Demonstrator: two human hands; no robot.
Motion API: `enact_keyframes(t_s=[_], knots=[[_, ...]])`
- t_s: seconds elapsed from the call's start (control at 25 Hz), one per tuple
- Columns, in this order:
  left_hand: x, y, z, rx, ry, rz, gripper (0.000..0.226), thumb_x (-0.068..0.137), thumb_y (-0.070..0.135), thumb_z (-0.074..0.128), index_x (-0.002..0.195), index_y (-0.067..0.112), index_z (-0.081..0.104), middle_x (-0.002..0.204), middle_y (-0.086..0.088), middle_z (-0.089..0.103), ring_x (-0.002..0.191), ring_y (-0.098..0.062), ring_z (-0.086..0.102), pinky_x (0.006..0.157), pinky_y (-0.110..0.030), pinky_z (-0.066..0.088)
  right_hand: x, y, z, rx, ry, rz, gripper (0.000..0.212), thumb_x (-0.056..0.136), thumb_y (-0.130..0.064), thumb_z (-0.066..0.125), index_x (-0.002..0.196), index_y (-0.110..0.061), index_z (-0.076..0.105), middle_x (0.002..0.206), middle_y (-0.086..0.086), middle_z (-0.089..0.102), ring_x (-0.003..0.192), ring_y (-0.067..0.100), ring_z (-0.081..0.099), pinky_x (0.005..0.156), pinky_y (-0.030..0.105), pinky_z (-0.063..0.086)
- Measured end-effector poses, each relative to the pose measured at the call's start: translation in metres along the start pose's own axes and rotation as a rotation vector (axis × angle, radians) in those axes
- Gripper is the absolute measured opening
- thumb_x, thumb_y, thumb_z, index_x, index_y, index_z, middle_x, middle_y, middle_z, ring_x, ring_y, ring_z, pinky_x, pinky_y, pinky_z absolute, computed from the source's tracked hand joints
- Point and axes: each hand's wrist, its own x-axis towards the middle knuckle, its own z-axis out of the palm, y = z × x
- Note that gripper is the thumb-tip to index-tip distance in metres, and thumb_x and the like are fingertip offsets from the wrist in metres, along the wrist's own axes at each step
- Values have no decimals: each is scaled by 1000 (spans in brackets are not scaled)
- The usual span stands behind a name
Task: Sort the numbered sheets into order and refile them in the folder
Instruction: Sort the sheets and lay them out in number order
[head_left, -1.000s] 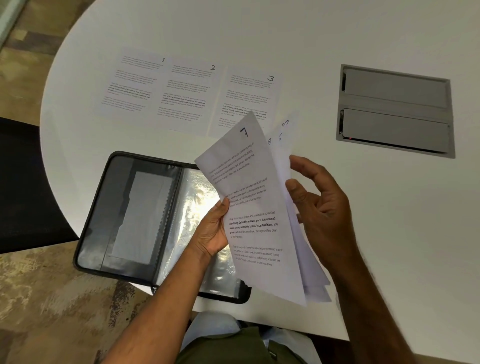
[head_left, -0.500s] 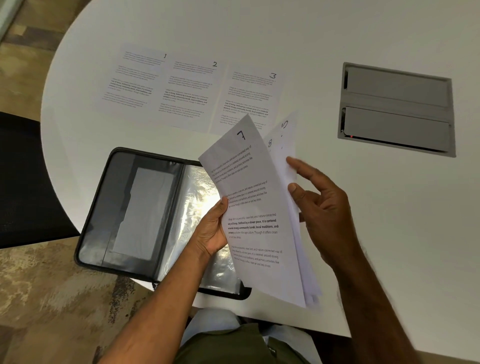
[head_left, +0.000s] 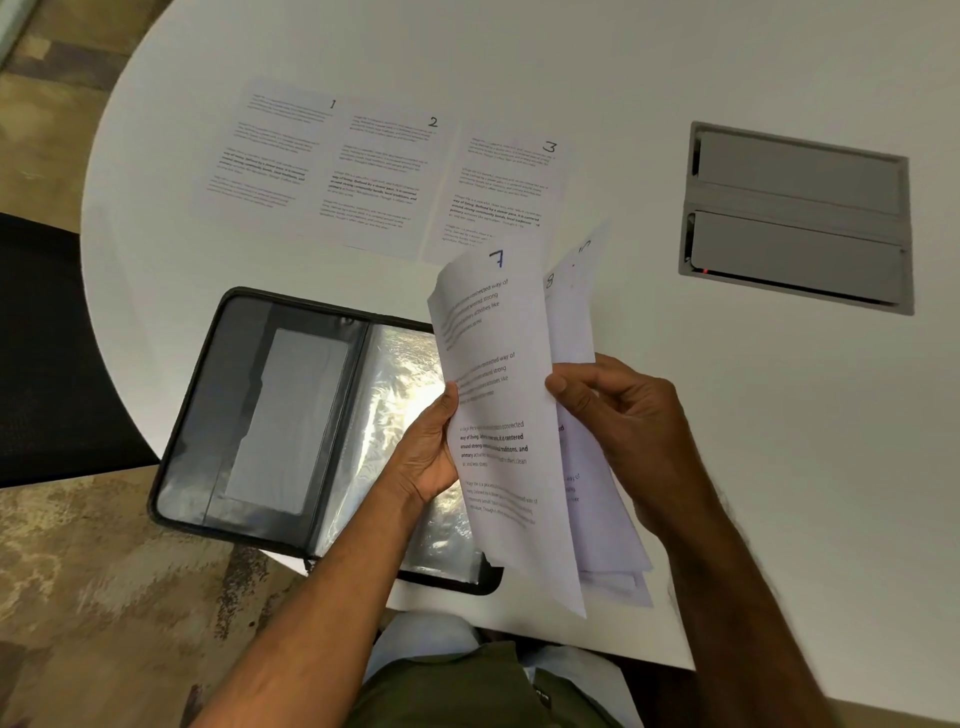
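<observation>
Three sheets lie side by side on the white table: sheet 1 (head_left: 270, 148), sheet 2 (head_left: 382, 176) and sheet 3 (head_left: 501, 192). A black folder (head_left: 270, 415) lies open at the near edge, its clear sleeves (head_left: 395, 374) shining. Above it I hold a fanned stack of sheets, with sheet 7 (head_left: 498, 415) in front and sheet 8 (head_left: 566, 317) behind it. My left hand (head_left: 431, 447) grips the stack's left edge. My right hand (head_left: 628, 426) pinches the right edge of sheet 7 with thumb in front and fingers behind.
A grey cable hatch (head_left: 797, 215) is set into the table (head_left: 779, 415) at the right. A black chair (head_left: 47, 343) stands at the left, off the table's rounded edge. Patterned carpet lies below.
My right hand went from open fingers beside the stack to pinching the edge of sheet 7. The stack tilted more upright. The three laid-out sheets and the folder stayed put.
</observation>
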Motion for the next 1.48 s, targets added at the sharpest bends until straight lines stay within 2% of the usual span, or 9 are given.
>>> enact_keyframes(t_s=[0.4,0.6,0.8,0.92,1.0,1.08,1.2,1.32,1.48], knots=[[-4,0,7,8,-66,32,61,69,26,97,123,10,76,123,-18,71,108,-33,72,86,-50,63,1,2,0,-113,1,-46,27,79,-50,67,103,-38,71,119,-7,71,106,-4,67,84,7,51],[-3,-2,4,10,-46,33,63,68,25,97,125,7,74,125,-19,70,109,-33,72,95,-54,58,1,5,-1,-109,24,-48,26,82,-44,67,103,-32,74,117,-1,72,105,-1,67,85,7,50],[-3,-2,7,7,1,25,64,67,25,98,123,5,74,125,-21,71,107,-33,73,95,-54,59,-1,6,1,-59,48,-2,25,80,-40,71,100,-26,78,117,-2,72,109,1,67,88,9,51],[0,-3,2,-27,47,8,61,80,24,87,134,3,67,131,-22,68,112,-35,71,98,-55,57,0,8,-2,-133,82,17,14,88,-28,77,101,-22,79,112,-2,73,103,-4,67,86,6,49],[2,-2,0,-40,77,7,50,99,22,67,144,3,58,138,-23,63,118,-34,68,101,-54,56,0,11,-4,-210,124,18,7,92,-20,76,99,-19,77,103,-5,74,96,3,69,82,11,52],[1,-2,-1,-27,119,-10,38,111,20,47,141,1,59,129,-21,68,111,-32,71,91,-49,62,0,10,-5,-264,156,2,4,94,-17,73,93,-21,72,90,-10,72,84,10,68,74,18,55],[-2,-3,1,10,197,-32,33,113,16,40,124,1,67,100,-17,77,84,-28,78,66,-39,65,-1,6,-2,-370,199,-44,9,97,-18,66,89,-17,61,83,-12,67,65,11,61,57,22,50],[1,-2,1,1,165,38,29,108,14,48,130,2,64,119,-19,73,103,-30,75,84,-47,64,0,1,0,-393,211,-69,9,101,-19,59,94,-15,57,88,-12,70,65,23,67,57,38,56],[7,2,-2,45,148,98,37,105,14,55,139,1,59,146,-25,57,137,-39,53,118,-59,38,5,-9,-1,-388,221,-91,9,104,-18,55,98,-10,55,86,-17,67,71,-8,65,56,9,49]])
